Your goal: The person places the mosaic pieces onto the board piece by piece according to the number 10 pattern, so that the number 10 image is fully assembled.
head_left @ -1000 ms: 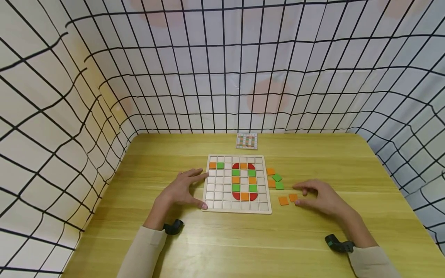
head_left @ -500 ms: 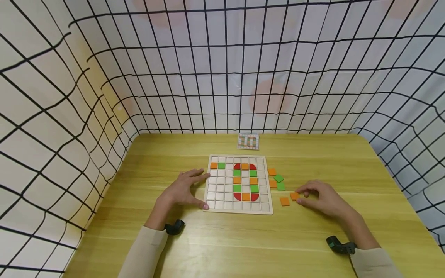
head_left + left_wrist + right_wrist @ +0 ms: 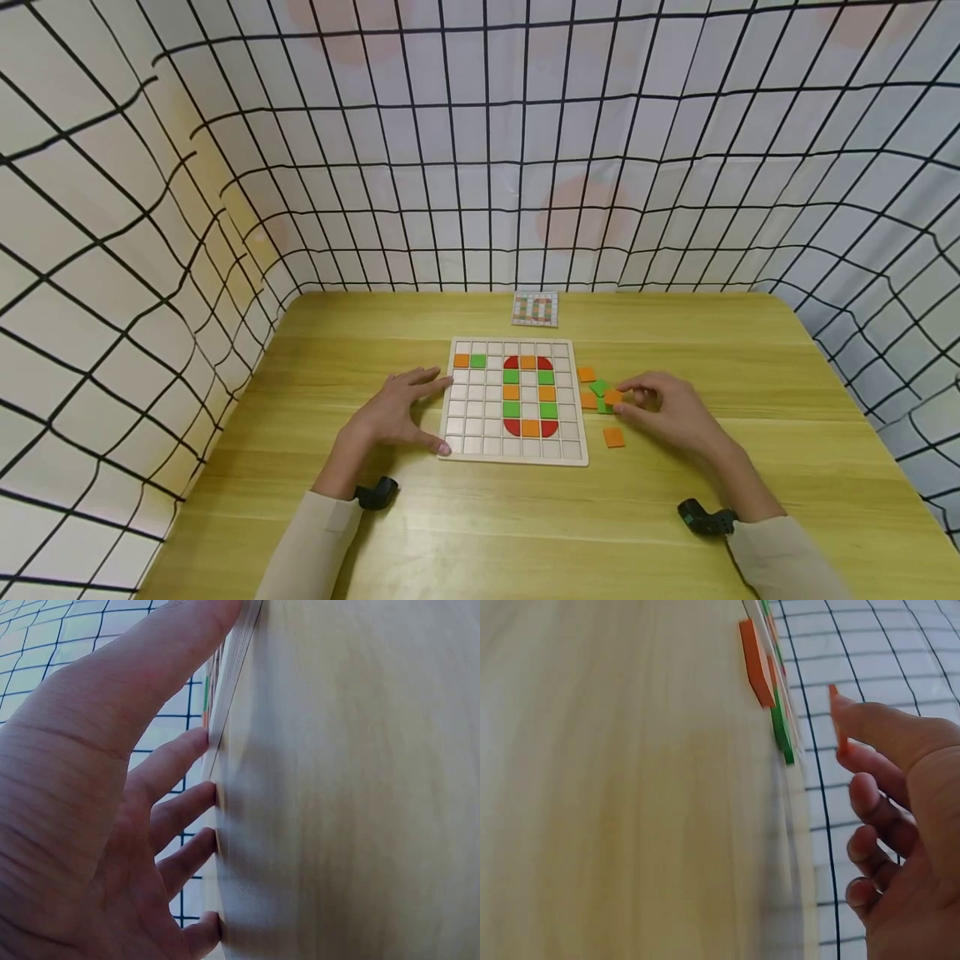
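A square pale wooden grid board [image 3: 472,423] lies mid-table. Set in it are red, orange and green pieces in a ring on the right, plus an orange and a green tile at upper left. My left hand [image 3: 393,410] touches the board's left edge with thumb and fingers spread, as the left wrist view also shows. Between thumb and forefinger my right hand [image 3: 671,410] pinches an orange square tile [image 3: 612,397], which is off the table in the right wrist view. Under it, partly hidden, are a green tile [image 3: 603,408] and another green tile [image 3: 597,387].
Loose orange tiles lie right of the board: one orange tile [image 3: 587,375] at the back and one [image 3: 613,437] nearer me. A small printed pattern card [image 3: 536,308] lies behind the board. Black-gridded white walls enclose the wooden table [image 3: 525,533].
My right hand reached an orange tile, pinched it, and carried it left and away from me, over the green tiles. The left hand stays at the board's edge.
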`<state>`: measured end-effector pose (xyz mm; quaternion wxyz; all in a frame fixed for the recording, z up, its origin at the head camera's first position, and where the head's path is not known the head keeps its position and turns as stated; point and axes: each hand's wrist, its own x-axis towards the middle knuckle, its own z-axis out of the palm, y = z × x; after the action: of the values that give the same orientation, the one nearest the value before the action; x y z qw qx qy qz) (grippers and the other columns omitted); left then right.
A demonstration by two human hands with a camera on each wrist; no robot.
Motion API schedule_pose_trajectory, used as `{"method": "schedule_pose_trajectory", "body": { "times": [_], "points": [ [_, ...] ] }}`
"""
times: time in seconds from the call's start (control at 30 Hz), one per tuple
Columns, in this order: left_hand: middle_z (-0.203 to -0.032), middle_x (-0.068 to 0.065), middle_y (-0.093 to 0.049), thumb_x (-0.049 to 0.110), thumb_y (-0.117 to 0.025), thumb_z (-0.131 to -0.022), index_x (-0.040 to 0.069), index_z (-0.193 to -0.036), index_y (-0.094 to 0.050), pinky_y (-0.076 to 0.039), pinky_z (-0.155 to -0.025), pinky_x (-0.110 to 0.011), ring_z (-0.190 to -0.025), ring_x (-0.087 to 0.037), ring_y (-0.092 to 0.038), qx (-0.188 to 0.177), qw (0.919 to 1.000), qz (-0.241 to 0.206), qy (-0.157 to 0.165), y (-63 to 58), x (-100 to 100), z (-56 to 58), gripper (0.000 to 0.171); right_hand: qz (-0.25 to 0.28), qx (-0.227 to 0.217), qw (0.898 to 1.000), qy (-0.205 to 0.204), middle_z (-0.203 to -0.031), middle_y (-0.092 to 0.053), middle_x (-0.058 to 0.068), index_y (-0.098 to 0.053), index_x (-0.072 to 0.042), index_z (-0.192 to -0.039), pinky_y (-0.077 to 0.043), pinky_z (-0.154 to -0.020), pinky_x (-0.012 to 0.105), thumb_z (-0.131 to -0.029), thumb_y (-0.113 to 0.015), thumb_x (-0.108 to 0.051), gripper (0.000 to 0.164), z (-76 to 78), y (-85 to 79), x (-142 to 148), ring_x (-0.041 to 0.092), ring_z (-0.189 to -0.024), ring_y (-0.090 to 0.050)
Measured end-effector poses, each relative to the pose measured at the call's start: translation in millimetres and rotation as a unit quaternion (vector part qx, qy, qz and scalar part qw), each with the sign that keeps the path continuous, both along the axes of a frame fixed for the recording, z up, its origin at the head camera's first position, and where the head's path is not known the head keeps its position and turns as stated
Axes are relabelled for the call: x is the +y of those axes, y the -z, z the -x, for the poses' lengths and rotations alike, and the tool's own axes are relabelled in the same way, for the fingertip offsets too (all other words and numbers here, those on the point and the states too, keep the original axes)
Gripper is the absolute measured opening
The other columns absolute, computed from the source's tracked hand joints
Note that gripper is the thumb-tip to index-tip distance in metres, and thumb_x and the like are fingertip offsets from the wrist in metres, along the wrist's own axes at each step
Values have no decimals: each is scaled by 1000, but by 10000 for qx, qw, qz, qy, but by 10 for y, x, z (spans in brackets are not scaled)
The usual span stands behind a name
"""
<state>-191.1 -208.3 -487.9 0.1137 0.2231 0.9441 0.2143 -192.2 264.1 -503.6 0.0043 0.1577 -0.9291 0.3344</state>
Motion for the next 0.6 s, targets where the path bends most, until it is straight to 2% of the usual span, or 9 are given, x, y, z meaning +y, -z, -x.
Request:
{"method": "schedule_pose_trajectory", "body": {
  "times": [0.1,0.3,0.43,0.6],
  "points": [
    [-170,-6,-30,72,-88,-62,30,-159,-41,-8,-128,-65,-158,-36,-23,-10,10000,9,-9,5,5,4,116,-14,232,9997,-54,-88,-61,-6,-76,-17,-114,-46,-81,34,-91,-79,-42,34,54,-25,-128,16,-88,-53],
    [-170,-5,-30,73,-88,-61,31,-159,-41,-9,-128,-64,-158,-34,-23,1,10000,-6,-46,4,-3,9,116,146,291,9993,-155,-83,-59,-5,-76,-16,-111,-39,-71,31,-91,-80,-38,30,154,-94,-418,18,-82,-50],
    [-170,-4,-29,73,-88,-61,31,-159,-41,-8,-128,-64,-158,-34,-23,-34,10000,-23,-68,-1,-5,7,117,374,165,9989,-209,-83,-58,0,-77,-17,-108,-39,-71,32,-89,-82,-33,25,219,-108,-625,19,-83,-50],
    [-170,-4,-29,72,-88,-62,30,-160,-40,-8,-128,-65,-159,-34,-22,-71,10000,-26,-61,1,-2,1,117,480,19,9986,-225,-87,-60,2,-79,-15,-110,-42,-74,33,-88,-83,-35,29,293,-61,-895,21,-87,-52]
  ]
}}
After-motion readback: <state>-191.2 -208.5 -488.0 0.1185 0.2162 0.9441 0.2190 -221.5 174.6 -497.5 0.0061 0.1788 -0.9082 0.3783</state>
